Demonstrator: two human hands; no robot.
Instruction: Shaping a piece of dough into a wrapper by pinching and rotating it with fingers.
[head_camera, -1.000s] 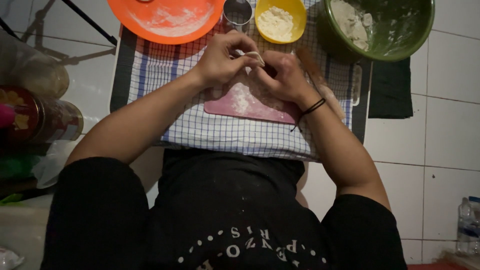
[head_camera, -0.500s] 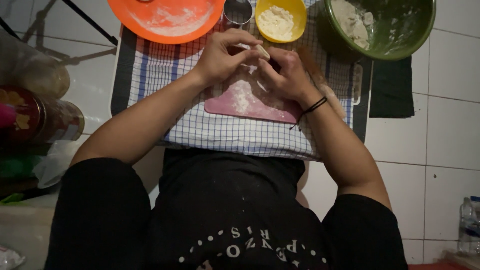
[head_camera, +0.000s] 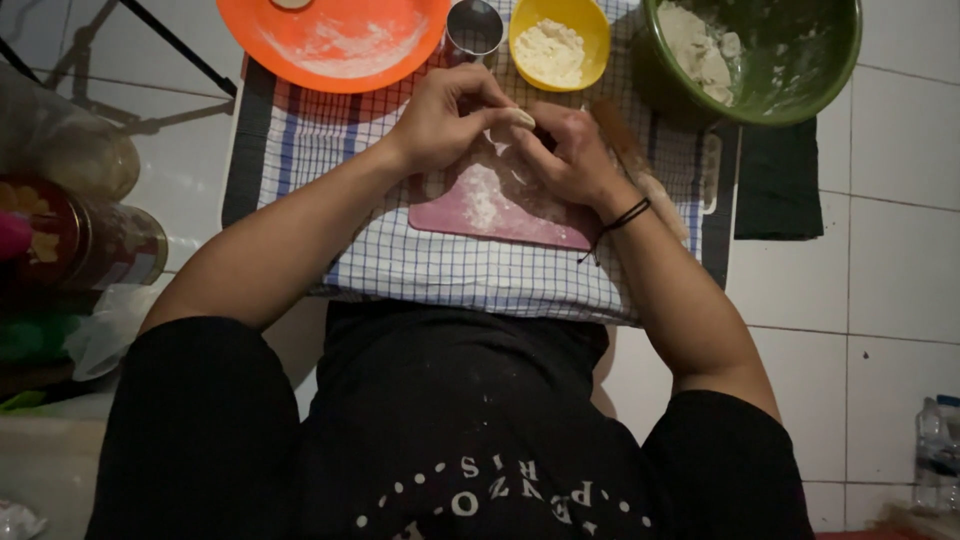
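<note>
- Blue-and-white checked cloth (head_camera: 470, 270): it lies spread flat on the white tiled floor (head_camera: 890, 270) and carries everything you work on.
- Large green round bowl (head_camera: 790, 60), at the cloth's far right corner: pale dough clings to its inner wall, which suggests a sticky, soft mass.
- Orange round plastic plate (head_camera: 340, 45), at the far left: dusted with flour.
- Pink rectangular cutting board (head_camera: 500, 205): floured, lying directly under your hands. The flour should keep the dough from sticking.
- Small yellow bowl (head_camera: 560, 40): holds a white crumbly filling or flour; which of the two cannot be told.
- Small round metal cup (head_camera: 474, 28): stands between the plate and the yellow bowl.
- Wooden rolling pin (head_camera: 640, 165): partly hidden beneath your right forearm.
- Left hand (head_camera: 445, 120) and right hand (head_camera: 565, 150): brought together above the board, fingertips of both pinching the same piece.
- Small pale piece of dough (head_camera: 517, 118): held between your fingertips just above the board's far edge. Judge it very light, soft and easily torn or squashed; it will take the print of any firm squeeze. Hold it at its edge with thumb and forefinger pads only, supporting the belly from below, and keep your fingers floured, since it looks likely to stick.
</note>
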